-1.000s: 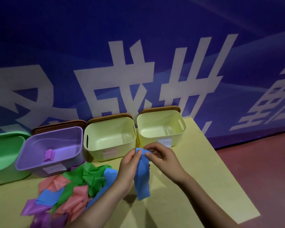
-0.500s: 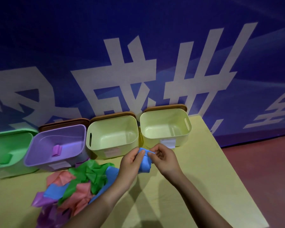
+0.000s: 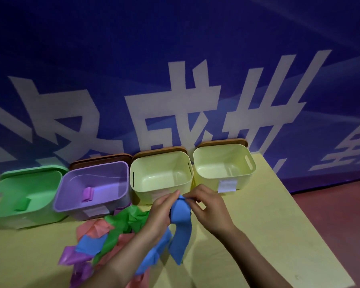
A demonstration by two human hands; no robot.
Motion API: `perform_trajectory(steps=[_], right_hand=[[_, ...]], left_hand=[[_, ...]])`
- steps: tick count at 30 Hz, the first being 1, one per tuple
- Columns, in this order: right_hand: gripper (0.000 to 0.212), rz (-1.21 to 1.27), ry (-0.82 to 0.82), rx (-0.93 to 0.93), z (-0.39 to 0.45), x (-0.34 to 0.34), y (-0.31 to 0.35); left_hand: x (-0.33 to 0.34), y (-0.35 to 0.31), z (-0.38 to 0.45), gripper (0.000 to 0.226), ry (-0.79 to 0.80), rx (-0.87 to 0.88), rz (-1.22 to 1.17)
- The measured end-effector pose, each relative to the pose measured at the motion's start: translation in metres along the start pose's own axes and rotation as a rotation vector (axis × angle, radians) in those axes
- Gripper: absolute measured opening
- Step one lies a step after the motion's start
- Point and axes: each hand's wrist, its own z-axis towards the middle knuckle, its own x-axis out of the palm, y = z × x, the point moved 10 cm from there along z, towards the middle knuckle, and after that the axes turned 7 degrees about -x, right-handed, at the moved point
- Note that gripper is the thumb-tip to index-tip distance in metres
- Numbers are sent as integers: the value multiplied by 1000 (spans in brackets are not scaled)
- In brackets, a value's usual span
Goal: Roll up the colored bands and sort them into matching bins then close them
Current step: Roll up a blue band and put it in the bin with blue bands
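A blue band (image 3: 180,225) hangs between both hands in front of the bins, its top end pinched and its tail drooping to the table. My left hand (image 3: 161,213) grips it from the left, my right hand (image 3: 208,208) pinches its top edge from the right. A pile of bands (image 3: 104,238) in green, pink, blue and purple lies at the left of my left forearm. Along the wall stand a green bin (image 3: 0,210), a purple bin (image 3: 96,206) holding a purple roll (image 3: 88,194), and two pale yellow bins (image 3: 137,183) (image 3: 249,173).
Brown lids (image 3: 160,153) lean behind the bins against the blue printed wall. The yellow table (image 3: 268,235) ends at the right, where a red floor (image 3: 341,225) begins. A green roll (image 3: 22,204) lies in the green bin.
The view has shifted right and down, so the bins sit further right. The blue band hangs longer below my hands than half a second ago; both hands still hold its top.
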Motion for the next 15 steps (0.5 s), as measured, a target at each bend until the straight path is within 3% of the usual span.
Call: perform_trajectory(steps=[4, 7, 9, 11, 15], right_hand=[[18, 154, 28, 21, 0, 11, 15], [19, 327, 1, 241, -5, 24, 10], [19, 432, -25, 401, -14, 38, 7], [13, 433, -35, 465, -19, 48, 8], [12, 292, -75, 505, -31, 50, 13]], left_hand=[[-23, -7, -8, 17, 8, 84, 51], [-33, -13, -14, 36, 30, 166, 150], [-33, -18, -20, 33, 48, 235, 234], [-33, -20, -24, 18, 52, 292, 306], [-39, -13, -25, 28, 72, 360, 402]])
